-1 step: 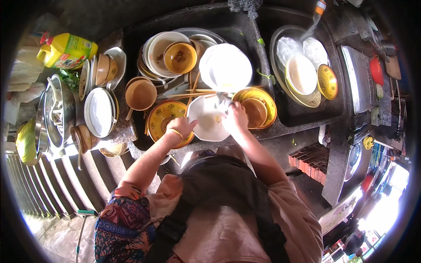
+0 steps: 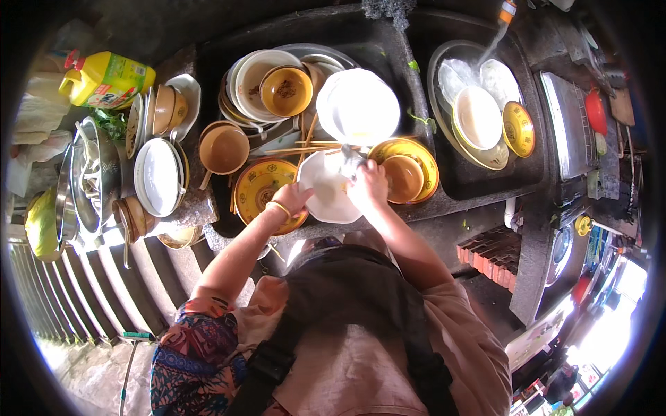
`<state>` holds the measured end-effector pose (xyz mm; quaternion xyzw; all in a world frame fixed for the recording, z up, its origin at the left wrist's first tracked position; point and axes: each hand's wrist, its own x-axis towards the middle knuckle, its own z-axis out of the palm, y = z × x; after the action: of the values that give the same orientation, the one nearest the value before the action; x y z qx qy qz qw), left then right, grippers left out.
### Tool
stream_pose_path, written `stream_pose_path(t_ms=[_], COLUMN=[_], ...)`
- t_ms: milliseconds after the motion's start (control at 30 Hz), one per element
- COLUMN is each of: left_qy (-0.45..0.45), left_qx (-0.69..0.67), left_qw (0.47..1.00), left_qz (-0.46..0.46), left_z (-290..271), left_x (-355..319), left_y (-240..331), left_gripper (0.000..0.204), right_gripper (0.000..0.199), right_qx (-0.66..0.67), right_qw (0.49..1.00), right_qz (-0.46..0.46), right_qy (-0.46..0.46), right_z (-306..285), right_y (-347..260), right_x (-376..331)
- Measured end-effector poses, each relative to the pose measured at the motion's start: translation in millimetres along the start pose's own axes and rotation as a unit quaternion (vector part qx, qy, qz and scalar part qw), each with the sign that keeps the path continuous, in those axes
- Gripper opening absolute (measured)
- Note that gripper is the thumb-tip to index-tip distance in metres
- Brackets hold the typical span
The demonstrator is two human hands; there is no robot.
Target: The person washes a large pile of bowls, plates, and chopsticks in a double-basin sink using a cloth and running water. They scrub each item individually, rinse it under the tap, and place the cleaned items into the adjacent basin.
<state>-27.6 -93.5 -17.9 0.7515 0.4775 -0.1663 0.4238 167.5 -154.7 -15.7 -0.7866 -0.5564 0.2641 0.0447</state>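
My left hand (image 2: 292, 199) grips the left rim of a white angular bowl (image 2: 322, 197), thumb over its edge. Inside the bowl's right side, my right hand (image 2: 370, 186) is closed on a greyish scrubbing cloth (image 2: 352, 163), its exact kind unclear. Left of the bowl sits a yellow patterned bowl (image 2: 258, 182), partly under my left hand. On the right, a small brown bowl (image 2: 402, 179) rests inside another yellow bowl (image 2: 431, 166). Several chopsticks (image 2: 298, 150) lie just beyond the white bowl, before a bright white stack of plates (image 2: 357, 107).
Stacked bowls (image 2: 250, 76) and a brown pot (image 2: 224, 148) fill the left sink. In the right sink, a metal basin (image 2: 437, 66) holds bowls under a running hose (image 2: 501, 31). A yellow detergent jug (image 2: 111, 80), white plates (image 2: 156, 178) and a colander (image 2: 111, 163) stand at left.
The right hand and the cloth have shifted very slightly within the bowl. My left hand's fingers have moved a little on the rim.
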Motion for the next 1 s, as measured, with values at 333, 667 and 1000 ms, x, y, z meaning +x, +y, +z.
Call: stream_pose_path(t_ms=[333, 667, 1000], left_qy=[-0.022, 0.24, 0.173], left_qx=[-0.77, -0.66, -0.761], left_qw=[0.637, 0.71, 0.624], left_qz=[-0.032, -0.048, -0.033], left_z=[35, -6, -35], left_x=[-11, -17, -4], left_y=[-10, 7, 14], left_gripper=[0.041, 0.041, 0.04], right_gripper=[0.025, 0.025, 0.016], right_qx=[0.498, 0.036, 0.03], right_qw=[0.847, 0.929, 0.938], right_qz=[0.133, -0.365, -0.335], right_qy=[-0.131, 0.043, 0.086], right_z=[-23, -23, -22], right_y=[-32, -74, -90], right_x=[-1, -10, 21])
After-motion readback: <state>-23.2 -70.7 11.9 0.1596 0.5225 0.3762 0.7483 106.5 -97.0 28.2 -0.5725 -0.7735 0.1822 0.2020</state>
